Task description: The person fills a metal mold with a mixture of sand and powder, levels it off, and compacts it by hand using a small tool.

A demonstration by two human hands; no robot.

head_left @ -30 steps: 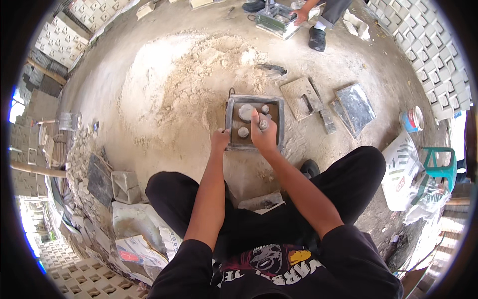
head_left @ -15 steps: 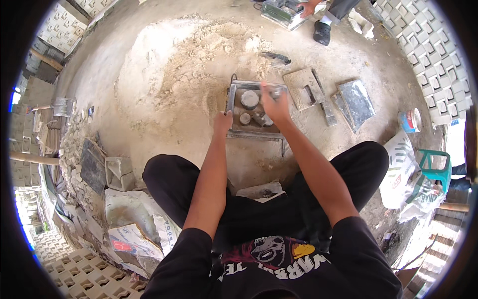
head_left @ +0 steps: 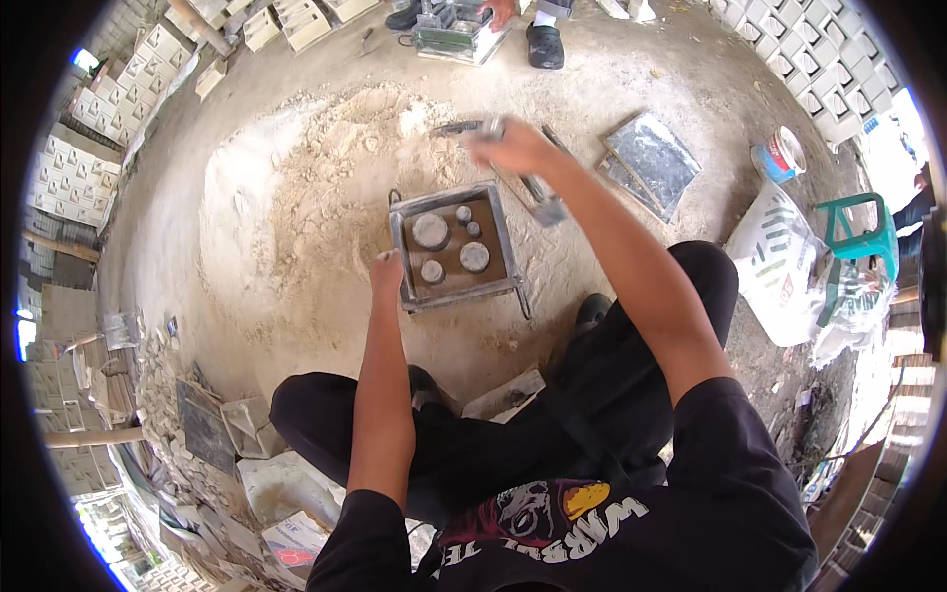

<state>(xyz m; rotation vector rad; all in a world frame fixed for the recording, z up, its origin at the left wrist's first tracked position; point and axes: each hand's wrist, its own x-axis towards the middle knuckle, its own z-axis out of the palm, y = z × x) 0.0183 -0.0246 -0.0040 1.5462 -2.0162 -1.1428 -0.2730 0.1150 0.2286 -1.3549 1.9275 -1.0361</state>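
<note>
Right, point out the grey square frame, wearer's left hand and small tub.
Grey square frame (head_left: 462, 297), head view, near bar.
Left hand (head_left: 388, 270), head view, its middle.
Small tub (head_left: 771, 159), head view, coloured side.

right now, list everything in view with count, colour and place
square mould frame: one, grey, centre
round discs: five, grey, inside frame
powder heap: one, beige, upper left
flat panels: at least two, dark, upper right
tub: one, white and blue, right
sack: one, white, below tub
plastic stool: one, green, far right
openwork blocks: many, cream, left and upper right
second mould: one, greenish, top
co-worker's hand: one, bare, top
left hand: one, bare, at frame's left wall
right hand: one, bare, beyond frame, holding blurred grey object
</note>
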